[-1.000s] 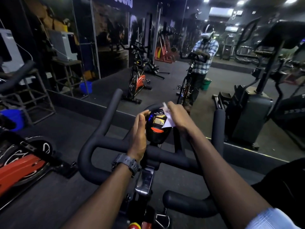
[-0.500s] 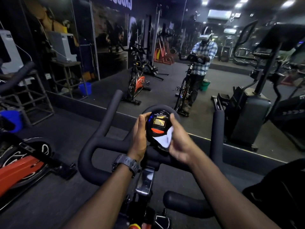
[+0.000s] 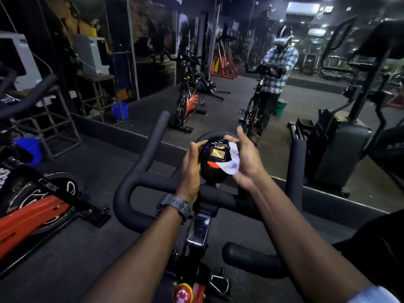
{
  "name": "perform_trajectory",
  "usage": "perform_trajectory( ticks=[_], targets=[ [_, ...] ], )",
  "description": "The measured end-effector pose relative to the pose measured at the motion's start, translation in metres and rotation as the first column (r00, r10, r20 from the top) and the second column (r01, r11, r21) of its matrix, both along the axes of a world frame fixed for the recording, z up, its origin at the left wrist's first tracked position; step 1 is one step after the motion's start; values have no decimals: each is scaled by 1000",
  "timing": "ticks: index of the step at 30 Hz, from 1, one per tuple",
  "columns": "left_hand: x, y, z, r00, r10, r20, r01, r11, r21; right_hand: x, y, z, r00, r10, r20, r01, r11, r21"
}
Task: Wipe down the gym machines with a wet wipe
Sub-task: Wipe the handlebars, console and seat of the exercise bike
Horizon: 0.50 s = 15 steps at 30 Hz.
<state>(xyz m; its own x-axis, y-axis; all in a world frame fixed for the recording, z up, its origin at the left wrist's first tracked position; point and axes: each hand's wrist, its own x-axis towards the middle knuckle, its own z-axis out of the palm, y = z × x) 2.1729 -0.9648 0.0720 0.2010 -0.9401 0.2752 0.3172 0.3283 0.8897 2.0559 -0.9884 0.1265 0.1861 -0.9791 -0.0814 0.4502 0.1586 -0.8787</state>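
Head view: left hand [image 3: 190, 171] cups the bike's console [image 3: 215, 159] to steady it, right hand [image 3: 246, 159] presses a white wet wipe [image 3: 231, 161] on its right edge. Risk: moisture could seep into the lit screen [image 3: 218, 154], or a loosely pinched wipe could slip off.

The room around me is dim, most of it sunk in near-black. Light comes from ceiling panels [image 3: 302, 8] at the upper right, which blow out to white and repeat in the mirror wall [image 3: 153, 51]. The small console screen [image 3: 218, 154] glows yellow, and the wipe [image 3: 231, 162] beside it reads bright white. My forearms catch soft light on top. The wide lens bends straight lines near the edges, and the far background is soft and grainy.
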Motion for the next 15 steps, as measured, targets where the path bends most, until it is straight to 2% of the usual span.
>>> perform_trajectory(
  ticks=[1,2,3,4,6,8,10,12,15],
  targets=[
    [1,0,0,1000,4,0,-4,1000,3,2,-3,0,979,-115,-169,96,988,-121],
    [2,-1,0,1000,0,-4,0,1000,10,2,-3,-5,884,-269,-382,154,939,-307],
    [2,-1,1,1000,-4,-15,4,1000,24,3,0,-11,731,-445,-517,144,841,-521],
    [4,-1,2,1000,4,-31,-2,999,48,4,2,-20,602,-575,-554,52,721,-691],
    [10,0,6,998,28,-48,-23,994,103,7,5,-31,442,-712,-545,-235,494,-837],
    [22,2,13,998,54,-26,-50,988,147,7,9,-32,239,-829,-505,-485,348,-802],
    [40,3,19,995,95,28,-99,979,176,8,12,-31,85,-888,-452,-617,309,-724],
    [62,4,22,982,159,106,-177,966,189,14,17,-33,20,-887,-462,-692,321,-647],
    [93,5,15,948,195,252,-244,952,182,35,24,-44,-30,-861,-508,-806,322,-497]
  ],
)
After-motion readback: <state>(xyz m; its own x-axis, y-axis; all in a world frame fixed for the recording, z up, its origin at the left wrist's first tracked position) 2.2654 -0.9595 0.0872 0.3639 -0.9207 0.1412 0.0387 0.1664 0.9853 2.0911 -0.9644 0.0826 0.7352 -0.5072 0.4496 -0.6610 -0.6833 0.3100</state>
